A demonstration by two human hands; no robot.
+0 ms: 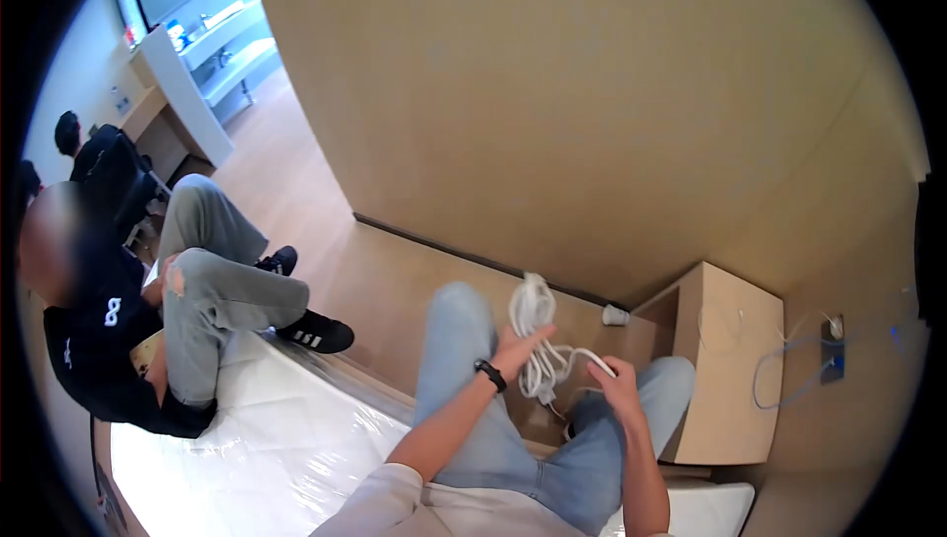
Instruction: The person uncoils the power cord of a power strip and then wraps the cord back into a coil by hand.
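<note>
A coiled white cable (533, 308) hangs in loops in front of my knees. My left hand (517, 352), with a black band on its wrist, is closed around the bundle of loops. From the bundle a length of the cable runs across to my right hand (618, 389), whose fingers are closed on it. Lower loops and what looks like a white plug end dangle between my legs. The fingers' far sides are partly hidden.
I sit on a plastic-wrapped white mattress (286, 429). Another person (109, 340) sits on it at left. A wooden bedside cabinet (735, 369) stands at right, near a wall socket (833, 350) with a blue cable. A white cup (615, 315) lies by the wall.
</note>
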